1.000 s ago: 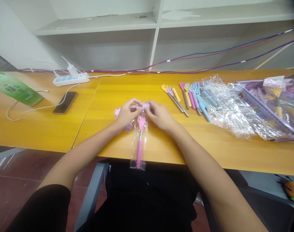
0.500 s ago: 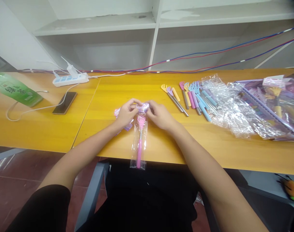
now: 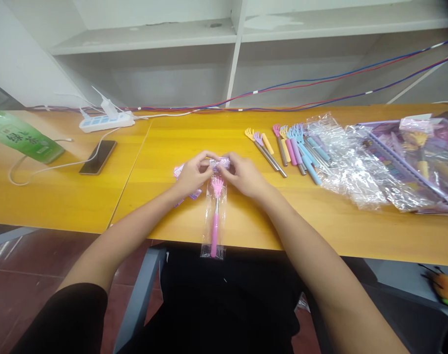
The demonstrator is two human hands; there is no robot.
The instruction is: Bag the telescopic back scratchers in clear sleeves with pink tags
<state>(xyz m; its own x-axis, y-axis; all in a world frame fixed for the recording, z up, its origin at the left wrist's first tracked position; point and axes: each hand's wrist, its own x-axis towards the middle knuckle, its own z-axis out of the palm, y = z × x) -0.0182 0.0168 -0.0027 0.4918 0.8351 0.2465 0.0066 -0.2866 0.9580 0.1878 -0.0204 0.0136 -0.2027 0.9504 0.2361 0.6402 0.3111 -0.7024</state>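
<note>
A pink back scratcher [image 3: 215,221] lies inside a clear plastic bag [image 3: 222,231], its handle end reaching past the table's front edge. Across the bag's top sits a purple printed card [image 3: 221,163]. My left hand [image 3: 196,172] pinches the card's left side, and my right hand [image 3: 244,174] grips its right side, thumb pressed on the front. More purple and pink cards [image 3: 196,194] lie partly hidden beneath my left hand and wrist.
Several loose back scratchers [image 3: 299,150] lie at the right, beside a heap of clear bags [image 3: 356,167]. Further right stands a purple box [image 3: 389,169] with bagged scratchers. A phone [image 3: 98,157], power strip [image 3: 106,121] and green bottle [image 3: 24,135] are on the left.
The bagged back scratcher has shifted slightly right. My right thumb has slid inward across the front of the card.
</note>
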